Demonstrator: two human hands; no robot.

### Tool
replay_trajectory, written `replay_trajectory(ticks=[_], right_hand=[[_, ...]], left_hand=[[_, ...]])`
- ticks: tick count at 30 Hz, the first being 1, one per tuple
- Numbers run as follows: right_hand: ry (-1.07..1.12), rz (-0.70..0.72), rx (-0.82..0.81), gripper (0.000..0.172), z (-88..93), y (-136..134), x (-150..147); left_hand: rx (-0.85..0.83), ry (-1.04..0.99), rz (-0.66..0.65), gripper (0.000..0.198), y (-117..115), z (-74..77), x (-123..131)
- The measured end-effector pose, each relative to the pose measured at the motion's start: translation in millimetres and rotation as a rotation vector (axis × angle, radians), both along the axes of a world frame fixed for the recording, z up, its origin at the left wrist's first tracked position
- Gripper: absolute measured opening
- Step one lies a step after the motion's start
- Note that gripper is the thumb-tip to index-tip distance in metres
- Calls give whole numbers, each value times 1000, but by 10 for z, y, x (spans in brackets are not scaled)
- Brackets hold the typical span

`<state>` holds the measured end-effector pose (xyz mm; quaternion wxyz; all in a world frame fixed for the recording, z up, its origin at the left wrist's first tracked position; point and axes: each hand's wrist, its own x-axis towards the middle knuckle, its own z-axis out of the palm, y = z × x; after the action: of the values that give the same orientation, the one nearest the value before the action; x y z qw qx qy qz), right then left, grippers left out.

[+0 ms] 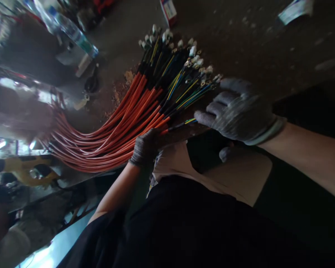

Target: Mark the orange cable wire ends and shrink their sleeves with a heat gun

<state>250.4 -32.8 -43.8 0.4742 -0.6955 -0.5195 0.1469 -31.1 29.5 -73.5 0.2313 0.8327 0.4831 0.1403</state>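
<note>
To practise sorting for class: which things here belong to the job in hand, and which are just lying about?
Job: grey-gloved left hand, grey-gloved right hand, orange cable bundle with black sleeves and ring terminals.
Lying about: clear plastic water bottle, red-and-white carton.

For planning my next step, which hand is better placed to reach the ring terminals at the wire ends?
Probably the right hand: its gloved fingers are spread beside the ring terminals. The left hand lies on the orange wires, farther from those ends.
</note>
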Motion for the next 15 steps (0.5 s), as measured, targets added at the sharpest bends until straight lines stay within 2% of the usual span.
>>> replay_trajectory(ticks=[2, 4, 5, 8, 11, 15], right_hand=[[-155, 252, -117, 29, 79, -54, -55], [-291, 357, -169, 22, 101, -54, -130], [-323, 359, -189, 27, 89, -27, -167], [-310, 237, -262, 37, 26, 105, -234], [-89, 212, -445, 39, 43, 139, -234], [506, 538, -623, 44, 147, -94, -210]], left_hand=[[16, -9, -20, 28, -10, -29, -5], [69, 8, -40, 31, -33, -49, -6], [110, 35, -45, 32, -48, -57, -6], [255, 156, -61, 34, -97, -93, -12], [360, 195, -83, 32, -115, -187, -41], [395, 112, -103, 32, -83, -317, -93]])
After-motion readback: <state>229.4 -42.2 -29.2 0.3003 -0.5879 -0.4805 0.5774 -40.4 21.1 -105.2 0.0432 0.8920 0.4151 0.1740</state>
